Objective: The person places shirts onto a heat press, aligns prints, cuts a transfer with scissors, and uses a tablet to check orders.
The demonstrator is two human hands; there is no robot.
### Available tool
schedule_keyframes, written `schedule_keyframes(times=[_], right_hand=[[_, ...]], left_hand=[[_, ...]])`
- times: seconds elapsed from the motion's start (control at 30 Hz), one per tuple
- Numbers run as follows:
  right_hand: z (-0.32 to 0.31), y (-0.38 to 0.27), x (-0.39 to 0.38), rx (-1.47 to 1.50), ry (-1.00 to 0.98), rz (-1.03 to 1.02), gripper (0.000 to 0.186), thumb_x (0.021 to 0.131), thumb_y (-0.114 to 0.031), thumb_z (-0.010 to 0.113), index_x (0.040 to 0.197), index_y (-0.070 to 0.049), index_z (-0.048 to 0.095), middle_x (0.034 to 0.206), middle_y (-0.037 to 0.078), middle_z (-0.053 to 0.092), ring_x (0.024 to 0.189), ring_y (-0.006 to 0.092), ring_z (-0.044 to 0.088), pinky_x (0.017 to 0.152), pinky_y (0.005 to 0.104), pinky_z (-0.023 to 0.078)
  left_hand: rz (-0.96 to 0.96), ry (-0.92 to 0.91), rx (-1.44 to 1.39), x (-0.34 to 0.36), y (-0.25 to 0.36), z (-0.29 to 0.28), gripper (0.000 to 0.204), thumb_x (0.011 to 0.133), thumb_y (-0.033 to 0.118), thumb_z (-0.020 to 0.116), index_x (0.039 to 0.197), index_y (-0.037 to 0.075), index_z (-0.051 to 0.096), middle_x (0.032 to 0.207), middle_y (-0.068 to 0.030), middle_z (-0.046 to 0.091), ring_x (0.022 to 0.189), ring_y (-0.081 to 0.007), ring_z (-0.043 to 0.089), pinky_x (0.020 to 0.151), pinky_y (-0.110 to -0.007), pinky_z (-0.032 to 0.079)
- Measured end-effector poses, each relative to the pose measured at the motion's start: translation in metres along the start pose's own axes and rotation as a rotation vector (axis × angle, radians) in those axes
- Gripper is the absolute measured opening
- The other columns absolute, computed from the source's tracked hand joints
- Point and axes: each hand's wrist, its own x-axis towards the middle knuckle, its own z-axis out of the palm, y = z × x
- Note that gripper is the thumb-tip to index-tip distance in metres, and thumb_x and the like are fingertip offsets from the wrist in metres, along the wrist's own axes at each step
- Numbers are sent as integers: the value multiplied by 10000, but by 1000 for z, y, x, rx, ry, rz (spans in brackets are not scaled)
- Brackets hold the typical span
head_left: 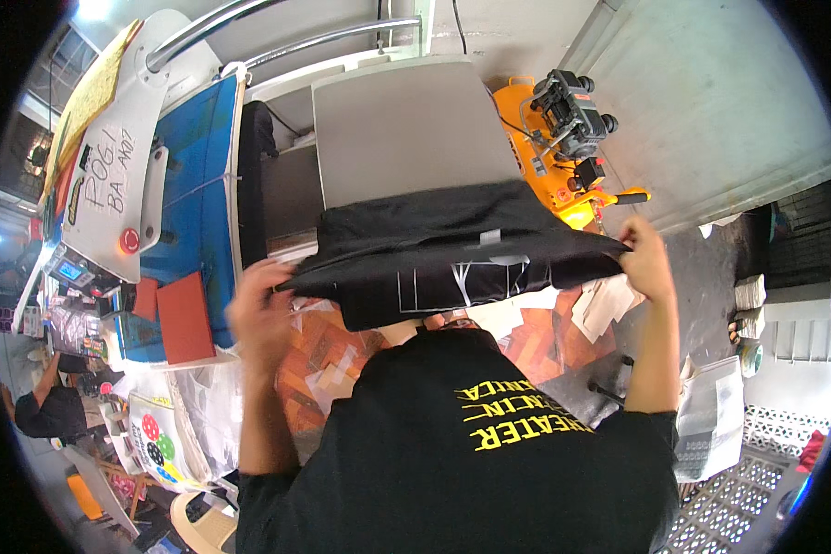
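A black cloth garment, seemingly a shirt, lies over the near end of a flat grey platen and hangs off its front edge. Pale straight lines mark its lower part, and a small light grey patch shows near its middle. My left hand is closed on the left end of the raised fold, its fingers slightly blurred. At the fold's right end, my right hand pinches the cloth. Between both hands the fold is drawn wide.
Left of the platen stands a white-and-blue machine with a red button and brick-red sheets. An orange air compressor is at the far right. Papers lie on the patterned floor. Another person is at far left, near a plastic chair.
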Motion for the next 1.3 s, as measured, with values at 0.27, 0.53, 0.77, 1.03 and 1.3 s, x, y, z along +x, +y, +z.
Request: schedule_keyframes(times=[0.27, 0.53, 0.77, 1.03, 1.3], right_hand=[[-151, -137, 34, 98, 490, -369, 158, 828, 13, 637, 979, -34, 639, 866, -30, 569, 833, 88, 528, 778, 223, 411], [-119, -145, 237, 66, 6, -277, 318, 894, -203, 684, 1145, -7, 685, 1031, 49, 694, 990, 149, 611, 915, 290, 450], [61, -68, 399, -343, -78, -132, 289, 752, -132, 707, 1033, -157, 769, 1032, 97, 738, 984, 276, 695, 865, 380, 541], [189, -72, 438, 509, 16, 431, 197, 830, -123, 678, 996, -33, 732, 1018, 183, 714, 1016, 288, 692, 923, 422, 535], [217, -47, 401, 213, 104, -274, 680, 861, -271, 736, 1403, 10, 436, 1437, 232, 459, 1350, 340, 439, 1119, 409, 352]], left_hand=[[-12, 711, 378, 100, 81, -166, 248, 947, 94, 641, 1159, -29, 683, 1082, -156, 713, 975, -209, 682, 926, -295, 495], [-42, 220, 547, 259, -18, -101, 256, 885, 225, 713, 1011, 3, 719, 926, -144, 733, 870, -277, 703, 808, -331, 508], [-206, -10, 916, 335, -132, 55, 123, 888, 109, 599, 915, 26, 686, 997, -180, 698, 894, -379, 680, 773, -452, 553], [-836, 415, 2, 320, -267, 137, 147, 908, 56, 583, 976, -63, 636, 874, -127, 701, 759, -228, 718, 794, -358, 555], [-312, -2, 188, 262, -215, 194, 560, 909, 92, 620, 1430, 12, 431, 1527, -255, 354, 1389, -382, 401, 1144, -421, 325]])
